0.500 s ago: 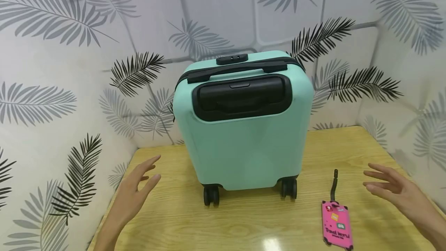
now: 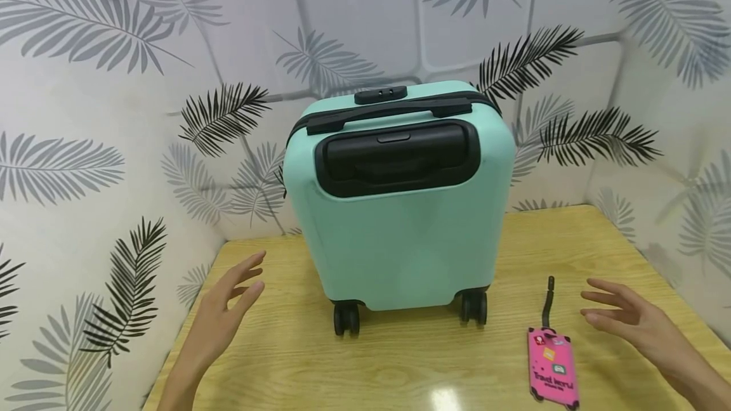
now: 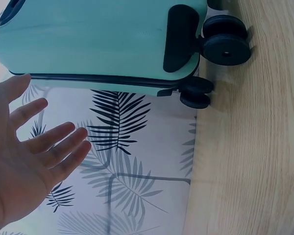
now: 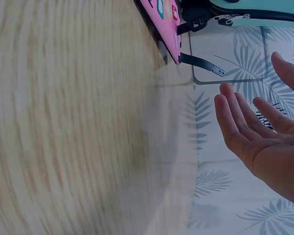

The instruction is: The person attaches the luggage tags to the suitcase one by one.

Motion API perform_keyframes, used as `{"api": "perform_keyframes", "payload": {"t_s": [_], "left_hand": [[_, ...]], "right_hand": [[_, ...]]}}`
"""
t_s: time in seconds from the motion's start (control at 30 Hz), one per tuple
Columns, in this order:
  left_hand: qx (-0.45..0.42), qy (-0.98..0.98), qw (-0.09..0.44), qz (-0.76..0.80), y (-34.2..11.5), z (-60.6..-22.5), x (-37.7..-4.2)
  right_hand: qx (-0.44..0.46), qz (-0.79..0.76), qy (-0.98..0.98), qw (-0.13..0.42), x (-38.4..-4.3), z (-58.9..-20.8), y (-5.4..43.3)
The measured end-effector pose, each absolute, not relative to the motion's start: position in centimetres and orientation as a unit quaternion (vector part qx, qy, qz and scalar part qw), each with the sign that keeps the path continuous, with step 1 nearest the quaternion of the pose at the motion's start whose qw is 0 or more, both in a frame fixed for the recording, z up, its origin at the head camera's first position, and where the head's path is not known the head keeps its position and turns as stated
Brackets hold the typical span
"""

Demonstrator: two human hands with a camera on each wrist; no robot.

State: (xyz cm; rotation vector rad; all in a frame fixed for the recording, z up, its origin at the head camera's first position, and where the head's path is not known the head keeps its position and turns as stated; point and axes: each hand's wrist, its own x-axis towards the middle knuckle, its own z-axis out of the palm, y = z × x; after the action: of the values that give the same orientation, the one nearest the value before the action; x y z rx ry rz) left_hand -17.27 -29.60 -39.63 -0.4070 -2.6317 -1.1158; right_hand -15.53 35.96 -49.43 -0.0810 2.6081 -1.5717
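Observation:
A mint-green suitcase point(image 2: 411, 240) stands upright on its black wheels, its black pull handle point(image 2: 396, 157) folded into the shell. To its right lies a pink luggage tag point(image 2: 553, 366) with a black strap point(image 2: 548, 303) stretched out toward the back. My left hand point(image 2: 219, 313) hovers left of the suitcase, fingers relaxed and holding nothing; the left wrist view shows its bare palm point(image 3: 24, 166). Off to the right of the tag is my right hand point(image 2: 636, 322), fingers loosely extended and apart from it. In the right wrist view the tag point(image 4: 164, 24) appears beyond the fingertips.
Everything stands on a wood-grain table point(image 2: 274, 366). Behind it and at both sides rise walls point(image 2: 354, 30) with a leaf pattern. A black combination lock point(image 2: 381, 95) sits on top of the suitcase, beside a black carry handle point(image 2: 394, 113).
My right hand has moved left and slightly down in the head view, closer to the luggage tag. The left hand, suitcase and tag stay nearly where they were.

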Motion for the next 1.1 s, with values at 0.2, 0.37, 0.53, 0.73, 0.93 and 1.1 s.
{"api": "perform_keyframes", "payload": {"t_s": [0.2, 0.37, 0.53, 0.73, 0.93, 1.1], "left_hand": [[-0.145, -0.897, 0.129, -0.396, -29.4, -39.6, -17.3], [-0.146, -0.897, 0.128, -0.397, -29.2, -39.6, -17.2], [-0.144, -0.897, 0.128, -0.399, -29.0, -39.6, -17.4], [-0.15, -0.888, 0.128, -0.417, -28.4, -39.7, -17.5], [-0.15, -0.884, 0.12, -0.427, -28.1, -40.1, -17.6], [-0.153, -0.881, 0.121, -0.432, -27.9, -40.1, -17.7]], "right_hand": [[-0.033, -0.531, 0.843, 0.082, -15.7, -50.3, 35.9], [-0.03, -0.549, 0.828, 0.112, -15.8, -51.0, 35.4], [-0.028, -0.545, 0.827, 0.132, -15.8, -51.2, 35.1], [-0.032, -0.526, 0.838, 0.139, -16.1, -51.3, 34.6], [-0.031, -0.515, 0.845, 0.143, -16.3, -51.7, 33.9], [-0.035, -0.521, 0.839, 0.151, -16.4, -52.1, 33.6]]}}
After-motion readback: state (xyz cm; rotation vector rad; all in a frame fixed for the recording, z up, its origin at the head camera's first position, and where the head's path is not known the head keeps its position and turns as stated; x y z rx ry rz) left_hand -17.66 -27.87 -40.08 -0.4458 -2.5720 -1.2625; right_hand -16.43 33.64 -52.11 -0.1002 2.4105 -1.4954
